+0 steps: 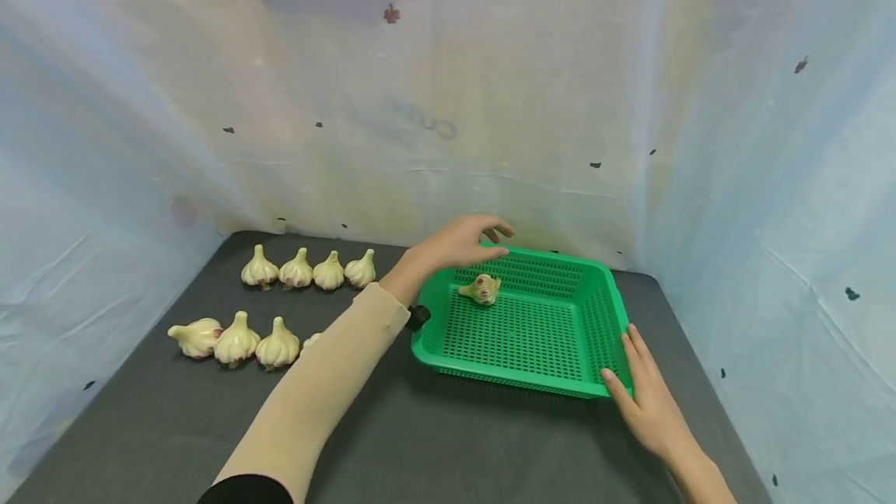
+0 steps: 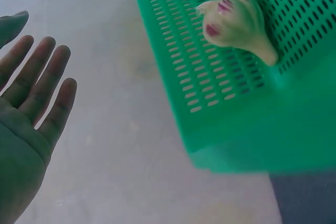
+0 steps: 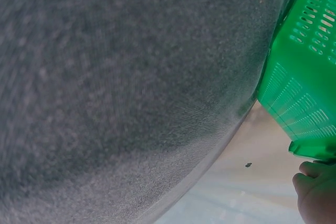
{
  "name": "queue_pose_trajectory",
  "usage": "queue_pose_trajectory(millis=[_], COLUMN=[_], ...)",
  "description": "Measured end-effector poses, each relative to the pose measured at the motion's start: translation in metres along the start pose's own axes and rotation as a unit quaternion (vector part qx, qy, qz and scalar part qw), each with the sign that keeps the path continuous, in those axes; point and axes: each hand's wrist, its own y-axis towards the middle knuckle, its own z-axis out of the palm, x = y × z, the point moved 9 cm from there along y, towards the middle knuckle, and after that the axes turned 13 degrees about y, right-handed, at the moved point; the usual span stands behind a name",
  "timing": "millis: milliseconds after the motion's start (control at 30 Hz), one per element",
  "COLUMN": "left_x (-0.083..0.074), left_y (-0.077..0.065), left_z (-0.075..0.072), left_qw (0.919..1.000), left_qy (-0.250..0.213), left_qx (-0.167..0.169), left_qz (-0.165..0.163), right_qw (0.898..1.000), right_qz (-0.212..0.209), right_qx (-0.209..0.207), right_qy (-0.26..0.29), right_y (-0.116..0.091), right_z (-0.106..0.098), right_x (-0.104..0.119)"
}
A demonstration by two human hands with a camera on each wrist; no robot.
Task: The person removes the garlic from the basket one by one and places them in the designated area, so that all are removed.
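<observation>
My left hand (image 1: 470, 241) hovers over the back left rim of a green plastic basket (image 1: 514, 376), fingers spread and loosely bent, holding nothing. In the left wrist view, its fingers (image 2: 38, 85) show apart from the basket. One garlic bulb (image 1: 483, 289) lies on its side in the basket's back left part, below the left hand. My right hand (image 1: 652, 404) rests at the front right corner of the basket, its fingers straight along the outer right side and the thumb by the front rim. In the right wrist view, only part of that hand (image 3: 317, 192) shows, beside the rim.
On the dark tabletop (image 1: 448, 449), left of the basket, several garlic bulbs stand in a back row (image 1: 295, 271) and a front row (image 1: 238, 342). The left forearm (image 1: 336, 379) partly covers the front row's end. Pale sheeting (image 1: 490, 99) encloses the table's back and sides.
</observation>
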Motion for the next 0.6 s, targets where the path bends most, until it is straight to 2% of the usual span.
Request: queue_pose_trajectory(millis=[133,267,467,600], left_x=[0.011,0.023,0.043,0.056], left_y=[0.018,0.027,0.025,0.022], left_z=[0.015,0.03,0.051,0.066], left_qw=[0.9996,0.9981,0.9941,0.9906], left_qy=[-0.017,-0.039,-0.047,-0.031], left_qx=[0.016,0.035,0.066,0.092], left_qz=[-0.015,-0.032,-0.071,-0.096], right_qw=[1.0,1.0,1.0,1.0], right_qz=[-0.001,-0.003,-0.005,-0.006], right_qx=[-0.005,-0.007,-0.007,-0.007], right_qy=[0.003,0.007,0.011,0.01], right_y=[-0.001,-0.002,-0.002,-0.003], right_z=[-0.001,-0.001,-0.001,0.0], right_x=[0.001,0.003,0.006,0.007])
